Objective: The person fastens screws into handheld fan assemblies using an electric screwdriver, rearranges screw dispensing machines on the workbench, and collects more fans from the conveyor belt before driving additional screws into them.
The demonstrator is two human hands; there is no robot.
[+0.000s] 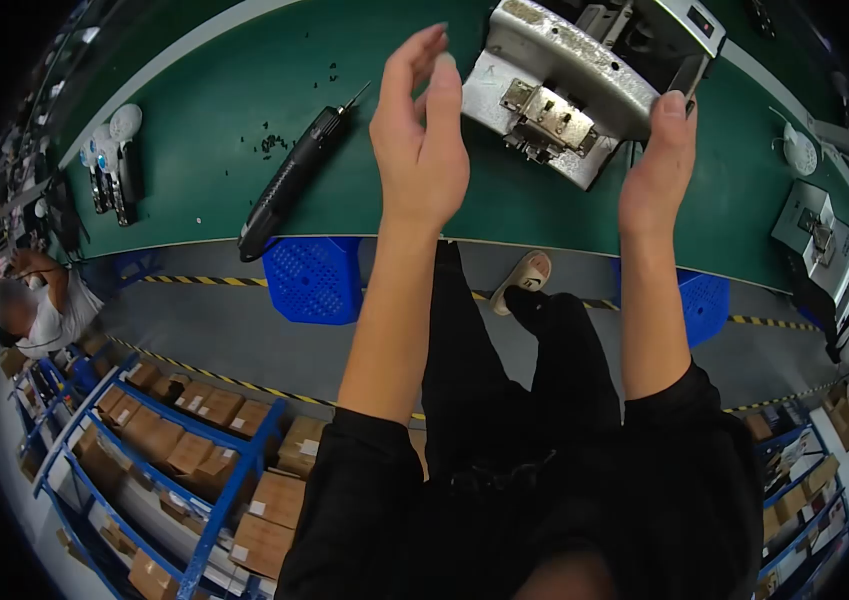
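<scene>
A metal device (584, 60) with a curved, speckled silver housing sits on the green table, its upper part cut off by the view's edge. At its front is a small metal block (556, 120) with screws and fittings. My left hand (419, 140) is left of the device, apart from it, with thumb raised and fingers loosely bent; nothing shows in it. My right hand (659, 165) is at the device's right corner, thumb against the housing edge and the other fingers mostly hidden. An electric screwdriver (294, 180) lies left of my left hand, bit pointing away.
Small black screws (272, 140) are scattered on the green table (184, 150). White-headed handheld devices (114, 160) lie at left; another machine (819, 240) stands at right. Blue stools (314, 280) are under the table edge. Behind are shelves of boxes (174, 440) and another person (44, 310).
</scene>
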